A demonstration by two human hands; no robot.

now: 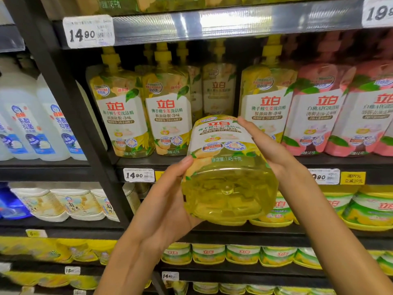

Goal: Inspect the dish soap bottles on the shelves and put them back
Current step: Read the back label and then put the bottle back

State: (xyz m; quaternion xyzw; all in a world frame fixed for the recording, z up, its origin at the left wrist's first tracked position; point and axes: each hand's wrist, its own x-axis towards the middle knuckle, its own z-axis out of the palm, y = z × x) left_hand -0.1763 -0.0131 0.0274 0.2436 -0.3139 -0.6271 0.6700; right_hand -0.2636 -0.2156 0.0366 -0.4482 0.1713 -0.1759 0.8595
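Note:
A yellow dish soap bottle [227, 171] is tipped with its base toward me and its top pointing into the shelf [148, 161]. My left hand [165, 201] cups its lower left side, thumb on the label edge. My right hand [268, 145] holds its right side with fingers laid along the label. Behind it is a gap in the row, with matching yellow bottles [123, 111] to the left and another yellow bottle [265, 103] to the right. The held bottle's cap is hidden.
Pink bottles [319, 111] fill the right of the same shelf. White bottles [32, 124] stand in the left bay behind a black upright post [70, 99]. Lower shelves carry yellow-and-green bottles [370, 207] seen from above. Price tags [138, 175] line the shelf edges.

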